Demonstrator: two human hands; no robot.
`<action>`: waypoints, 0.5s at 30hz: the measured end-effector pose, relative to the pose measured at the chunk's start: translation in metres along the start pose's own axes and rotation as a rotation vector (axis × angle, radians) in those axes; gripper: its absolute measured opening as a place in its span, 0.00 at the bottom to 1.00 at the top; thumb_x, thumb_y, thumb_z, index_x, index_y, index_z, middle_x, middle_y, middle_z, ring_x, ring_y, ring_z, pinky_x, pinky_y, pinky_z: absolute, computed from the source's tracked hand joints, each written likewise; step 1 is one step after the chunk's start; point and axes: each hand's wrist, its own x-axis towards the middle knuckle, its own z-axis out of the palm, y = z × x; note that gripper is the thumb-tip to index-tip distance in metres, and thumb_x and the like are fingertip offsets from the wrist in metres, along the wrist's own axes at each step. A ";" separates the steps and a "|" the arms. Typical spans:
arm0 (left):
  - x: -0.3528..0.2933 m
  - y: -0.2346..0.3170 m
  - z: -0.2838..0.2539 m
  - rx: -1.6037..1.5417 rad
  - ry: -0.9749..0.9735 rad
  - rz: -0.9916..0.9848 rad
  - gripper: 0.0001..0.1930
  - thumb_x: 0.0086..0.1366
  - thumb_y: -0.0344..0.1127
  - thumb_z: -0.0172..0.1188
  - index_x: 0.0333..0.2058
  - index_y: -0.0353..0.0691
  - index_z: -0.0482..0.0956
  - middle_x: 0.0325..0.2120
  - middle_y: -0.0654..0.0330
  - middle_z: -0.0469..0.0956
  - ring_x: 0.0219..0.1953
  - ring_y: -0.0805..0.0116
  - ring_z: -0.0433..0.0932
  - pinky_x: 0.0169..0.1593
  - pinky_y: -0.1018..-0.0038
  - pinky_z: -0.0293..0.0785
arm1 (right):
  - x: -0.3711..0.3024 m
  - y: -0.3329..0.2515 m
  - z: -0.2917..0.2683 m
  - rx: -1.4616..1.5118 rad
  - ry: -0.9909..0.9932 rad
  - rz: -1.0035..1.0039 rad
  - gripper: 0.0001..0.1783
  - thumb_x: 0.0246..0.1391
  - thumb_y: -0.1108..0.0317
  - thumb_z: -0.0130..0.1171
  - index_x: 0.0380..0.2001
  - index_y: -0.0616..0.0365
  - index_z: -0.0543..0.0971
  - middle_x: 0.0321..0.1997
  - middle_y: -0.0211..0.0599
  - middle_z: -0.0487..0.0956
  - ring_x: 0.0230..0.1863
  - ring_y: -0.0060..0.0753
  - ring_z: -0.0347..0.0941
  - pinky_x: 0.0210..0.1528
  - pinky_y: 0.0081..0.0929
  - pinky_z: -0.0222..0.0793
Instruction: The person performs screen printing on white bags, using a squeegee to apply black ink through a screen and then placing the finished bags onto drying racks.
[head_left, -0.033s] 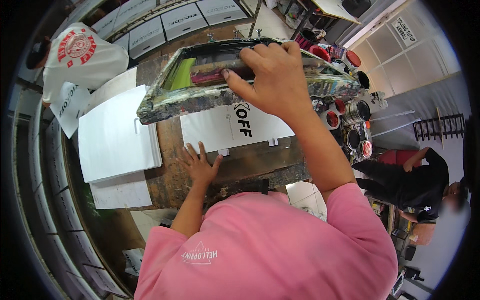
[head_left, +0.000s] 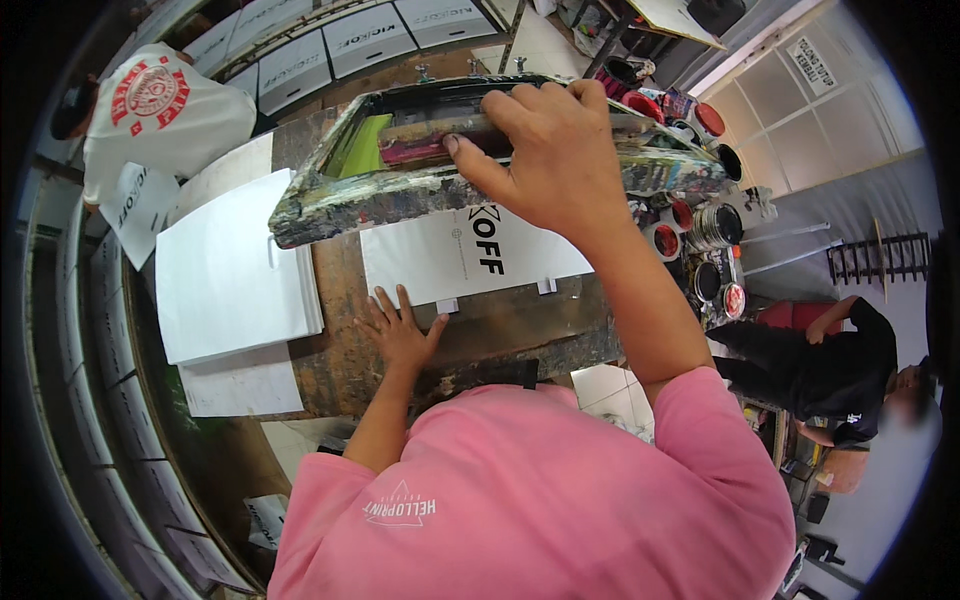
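Observation:
My right hand (head_left: 560, 150) is closed round a paint-stained squeegee (head_left: 415, 147) inside a screen printing frame (head_left: 370, 212). The frame is tilted up, its near edge raised off the table, and its rails are crusted with ink. A patch of yellow-green (head_left: 366, 143) shows inside its left end. Under the frame lies a flat white bag (head_left: 410, 262) with black lettering, its far part hidden. My left hand (head_left: 398, 335) rests with fingers spread, fingertips on the bag's near left edge. Two small pale tabs (head_left: 447, 305) sit along that near edge.
A stack of white bags (head_left: 225, 270) lies left on the worn table (head_left: 340, 365). Ink cans (head_left: 715, 222) crowd the right side. A person in white (head_left: 160, 110) at far left holds a printed bag (head_left: 138, 215); another in black (head_left: 830, 370) stands right. Racks (head_left: 365, 45) hold printed bags.
The printed bag held by the person at far left has turned slightly. My hands, the squeegee and the frame stay almost where they were.

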 end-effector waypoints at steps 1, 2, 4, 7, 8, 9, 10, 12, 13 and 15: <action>-0.003 0.000 0.006 -0.001 -0.051 0.000 0.58 0.66 0.83 0.40 0.78 0.38 0.53 0.79 0.42 0.46 0.81 0.40 0.37 0.71 0.26 0.16 | 0.005 0.001 -0.001 0.004 -0.012 0.008 0.23 0.55 0.43 0.65 0.31 0.55 0.83 0.29 0.35 0.80 0.36 0.41 0.76 0.54 0.48 0.62; -0.001 0.006 -0.003 -0.001 -0.100 -0.002 0.59 0.66 0.83 0.40 0.77 0.36 0.53 0.79 0.41 0.46 0.81 0.40 0.37 0.71 0.26 0.16 | 0.011 0.003 0.000 0.009 -0.022 0.014 0.23 0.55 0.43 0.65 0.32 0.55 0.84 0.29 0.35 0.80 0.36 0.41 0.76 0.54 0.48 0.62; 0.009 0.015 -0.024 -0.040 -0.166 -0.004 0.60 0.66 0.83 0.40 0.77 0.32 0.52 0.79 0.42 0.47 0.82 0.42 0.37 0.72 0.26 0.16 | 0.023 0.005 -0.007 -0.003 -0.071 0.048 0.24 0.56 0.43 0.65 0.32 0.56 0.84 0.30 0.36 0.80 0.37 0.41 0.77 0.54 0.47 0.61; 0.028 0.027 -0.049 -0.122 -0.077 0.036 0.54 0.69 0.75 0.51 0.74 0.30 0.58 0.75 0.42 0.60 0.79 0.47 0.53 0.76 0.32 0.33 | 0.041 0.013 -0.008 0.010 -0.083 0.056 0.24 0.55 0.43 0.65 0.32 0.56 0.84 0.30 0.36 0.81 0.36 0.40 0.77 0.52 0.47 0.61; 0.037 0.032 -0.059 -0.255 0.006 0.045 0.50 0.68 0.68 0.56 0.73 0.29 0.61 0.72 0.43 0.64 0.76 0.47 0.59 0.75 0.37 0.41 | 0.047 0.016 -0.006 0.018 -0.083 0.052 0.24 0.55 0.42 0.65 0.31 0.56 0.84 0.29 0.36 0.81 0.36 0.40 0.77 0.51 0.47 0.61; 0.054 0.040 -0.074 -0.390 0.091 0.064 0.46 0.68 0.61 0.62 0.71 0.29 0.64 0.70 0.44 0.69 0.72 0.46 0.65 0.74 0.42 0.49 | 0.053 0.021 -0.005 0.030 -0.050 0.036 0.24 0.56 0.43 0.66 0.31 0.56 0.84 0.27 0.36 0.79 0.34 0.41 0.76 0.49 0.45 0.60; 0.069 0.046 -0.090 -0.518 0.180 0.068 0.42 0.68 0.54 0.68 0.69 0.29 0.67 0.67 0.45 0.73 0.69 0.46 0.71 0.72 0.47 0.58 | 0.058 0.023 -0.001 0.056 -0.017 0.012 0.24 0.56 0.43 0.67 0.31 0.56 0.83 0.26 0.35 0.78 0.31 0.42 0.75 0.46 0.43 0.60; 0.093 0.058 -0.126 -0.624 0.358 0.037 0.30 0.67 0.39 0.71 0.63 0.30 0.75 0.59 0.42 0.80 0.53 0.51 0.84 0.56 0.58 0.78 | 0.067 0.026 0.001 0.056 0.002 -0.001 0.24 0.57 0.43 0.67 0.31 0.56 0.82 0.23 0.35 0.76 0.29 0.43 0.74 0.43 0.41 0.59; 0.097 0.061 -0.136 -0.745 0.348 -0.031 0.29 0.67 0.36 0.70 0.63 0.31 0.76 0.57 0.41 0.81 0.51 0.51 0.85 0.53 0.60 0.80 | 0.069 0.026 -0.001 0.045 -0.008 0.007 0.24 0.57 0.43 0.67 0.31 0.56 0.81 0.23 0.35 0.76 0.29 0.44 0.74 0.43 0.41 0.59; 0.096 0.052 -0.136 -0.876 0.423 -0.049 0.26 0.67 0.25 0.66 0.63 0.32 0.77 0.52 0.44 0.84 0.43 0.63 0.87 0.42 0.71 0.82 | 0.070 0.026 -0.005 0.032 -0.028 0.017 0.25 0.58 0.43 0.67 0.30 0.57 0.81 0.23 0.36 0.76 0.29 0.45 0.74 0.42 0.42 0.59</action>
